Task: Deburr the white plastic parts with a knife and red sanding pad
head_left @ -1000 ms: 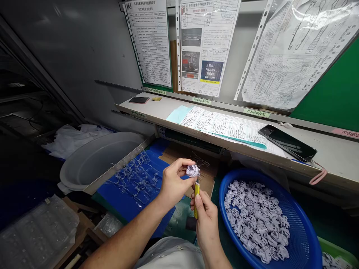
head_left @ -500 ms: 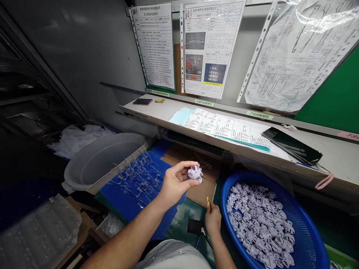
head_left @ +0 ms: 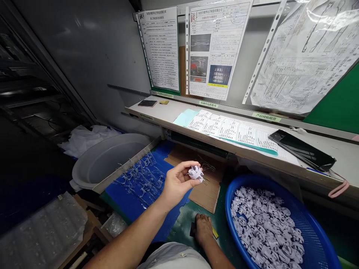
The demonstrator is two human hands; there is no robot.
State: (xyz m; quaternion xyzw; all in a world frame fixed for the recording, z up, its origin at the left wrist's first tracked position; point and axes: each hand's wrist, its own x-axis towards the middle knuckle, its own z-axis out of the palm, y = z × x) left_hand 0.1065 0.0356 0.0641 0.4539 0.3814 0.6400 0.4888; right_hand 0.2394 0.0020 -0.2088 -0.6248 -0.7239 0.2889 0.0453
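Note:
My left hand [head_left: 178,183] is closed, pinching a small white round plastic part [head_left: 195,172] between thumb and fingers above the cardboard. The part has a ring-shaped rim and projecting prongs. Lower down, my right hand [head_left: 203,228] rests back-up on the green mat [head_left: 179,228] with its fingers curled. A yellow-handled tool [head_left: 215,233] sticks out on its right side; its working end is mostly hidden. Partly covered by these fingers is a black square pad [head_left: 192,229]. To the right, many similar white plastic parts [head_left: 266,224] fill a blue basket [head_left: 230,209].
Clear thin plastic scraps [head_left: 141,175] lie on a blue sheet [head_left: 119,188] at left. Behind my left hand is brown cardboard [head_left: 206,196]. A grey tub [head_left: 84,164] stands farther left. Across the back runs a shelf [head_left: 168,116] bearing papers [head_left: 230,129] and a phone [head_left: 303,149].
My right hand has lowered toward me onto the black pad and turned, so the yellow handle now shows on its right. My left hand keeps the white part at about the same place.

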